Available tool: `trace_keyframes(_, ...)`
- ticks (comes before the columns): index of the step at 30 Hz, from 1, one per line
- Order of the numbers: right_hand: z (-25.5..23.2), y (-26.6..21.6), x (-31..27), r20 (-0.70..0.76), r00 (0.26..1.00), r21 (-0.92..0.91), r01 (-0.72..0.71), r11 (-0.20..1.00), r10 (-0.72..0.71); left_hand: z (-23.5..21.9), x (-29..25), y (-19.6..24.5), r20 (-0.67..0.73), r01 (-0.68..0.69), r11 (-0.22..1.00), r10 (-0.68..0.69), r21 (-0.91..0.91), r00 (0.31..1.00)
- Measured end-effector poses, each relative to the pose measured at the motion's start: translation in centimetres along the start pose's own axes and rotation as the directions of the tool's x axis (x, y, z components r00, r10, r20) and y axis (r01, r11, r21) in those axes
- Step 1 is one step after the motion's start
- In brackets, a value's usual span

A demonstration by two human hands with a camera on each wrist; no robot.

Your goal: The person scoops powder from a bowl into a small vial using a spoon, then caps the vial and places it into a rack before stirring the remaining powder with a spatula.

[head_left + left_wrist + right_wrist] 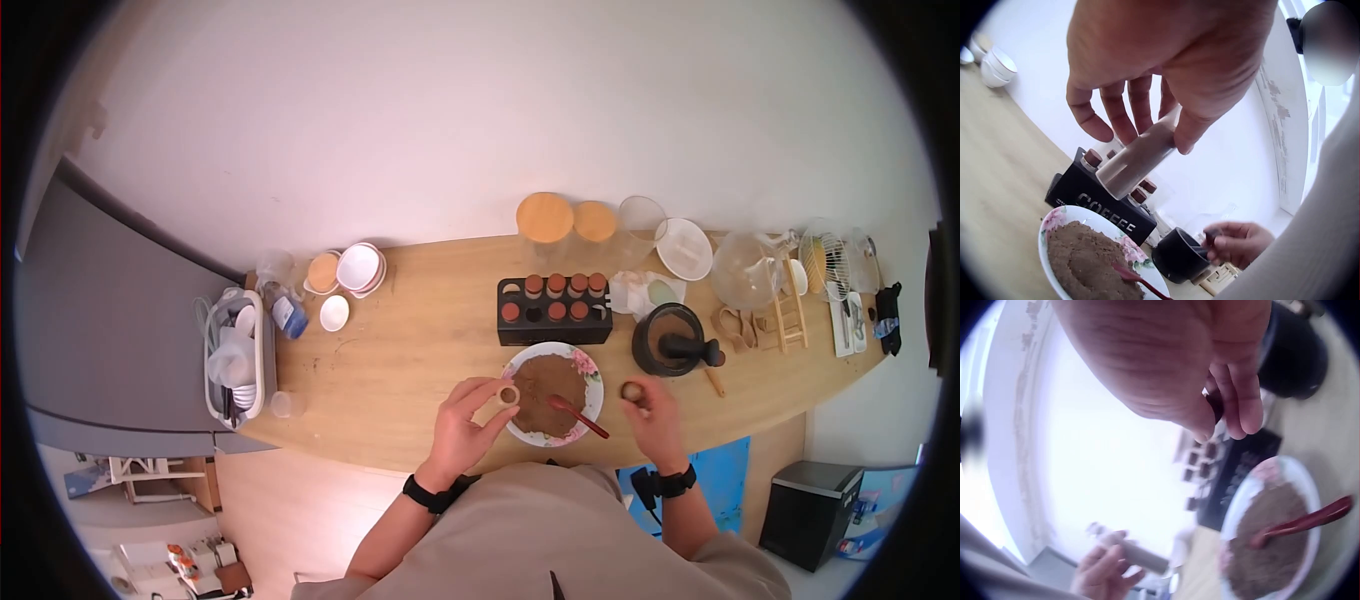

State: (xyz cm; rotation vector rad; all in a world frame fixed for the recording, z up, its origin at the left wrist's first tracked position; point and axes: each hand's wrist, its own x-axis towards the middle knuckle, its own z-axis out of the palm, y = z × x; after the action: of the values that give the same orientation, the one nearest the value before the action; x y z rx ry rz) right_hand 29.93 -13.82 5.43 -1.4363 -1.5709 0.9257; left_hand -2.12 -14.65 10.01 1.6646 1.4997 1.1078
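My left hand (pixel 460 428) pinches a clear glass tube (pixel 1138 159) of brown powder between thumb and fingers, at the left rim of a floral bowl (pixel 595 385). In the head view the tube's round open mouth faces up. To the right of the bowl, my right hand (pixel 657 422) pinches a small dark stopper (pixel 1214 405), partly hidden by the fingers. Brown powder (pixel 545 378) fills much of the bowl, and a dark red spoon (pixel 582 417) rests in it with its handle over the rim.
Behind the bowl stands a black COFFEE rack (pixel 520 338) with several stoppered tubes. A black mortar (pixel 645 352) with its pestle (pixel 690 348) is at the right. Wooden-lidded jars (pixel 545 217) line the wall; a dish rack (pixel 262 375) stands far left.
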Motion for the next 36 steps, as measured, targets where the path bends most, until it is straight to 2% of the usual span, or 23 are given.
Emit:
trace_keyframes(2,0.8,-5.9,1.6,0.165,0.983,-0.02,0.09,0.996,-0.086,0.6,0.4,0.0,0.1,-0.115,0.993,0.113,0.009,0.988)
trace_keyframes(3,1.3,-7.8,2.1,0.156,0.984,-0.036,0.09,0.995,-0.084,0.9,0.5,0.2,0.103,-0.123,0.992,0.123,-0.007,0.987)
trace_keyframes(5,2.1,-10.2,2.9,0.316,0.938,-0.029,0.157,0.987,-0.14,1.1,0.4,0.6,0.184,-0.192,0.981,0.186,0.012,0.965)
trace_keyframes(9,2.7,-11.3,3.5,0.386,0.9,-0.096,0.256,0.962,-0.201,0.7,0.2,0.4,0.21,-0.226,0.97,0.205,0.084,0.956)
trace_keyframes(11,2.9,-11.4,3.7,0.339,0.845,-0.149,0.483,0.863,-0.414,0.3,0.3,0.4,0.264,-0.271,0.952,0.226,0.145,0.938)
trace_keyframes(14,3.0,-11.4,3.2,0.429,0.84,-0.205,0.447,0.871,-0.331,0.4,0.1,0.2,0.292,-0.31,0.932,0.248,0.189,0.924)
trace_keyframes(21,4.0,-11.9,2.2,0.413,0.85,-0.254,0.453,0.854,-0.328,0.1,-0.1,-0.4,0.334,-0.368,0.906,0.287,0.209,0.898)
trace_keyframes(24,3.9,-12.1,2.1,0.435,0.857,-0.263,0.415,0.871,-0.277,-0.2,0.0,-0.4,0.364,-0.405,0.881,0.304,0.243,0.88)
trace_keyframes(26,3.8,-11.6,2.3,0.469,0.857,-0.236,0.356,0.904,-0.215,-0.4,0.0,-0.2,0.409,-0.353,0.914,0.25,0.199,0.878)
trace_keyframes(30,4.1,-11.2,2.2,0.434,0.871,-0.232,0.356,0.905,-0.231,-0.1,0.3,-0.4,0.395,-0.346,0.922,0.258,0.171,0.882)
trace_keyframes(33,4.2,-11.5,2.1,0.415,0.858,-0.204,0.413,0.887,-0.304,0.2,0.5,-1.1,0.378,-0.367,0.918,0.288,0.153,0.88)
trace_keyframes(36,4.2,-11.6,1.8,0.387,0.845,-0.232,0.478,0.847,-0.37,0.5,0.4,-1.6,0.393,-0.317,0.948,0.279,0.033,0.876)
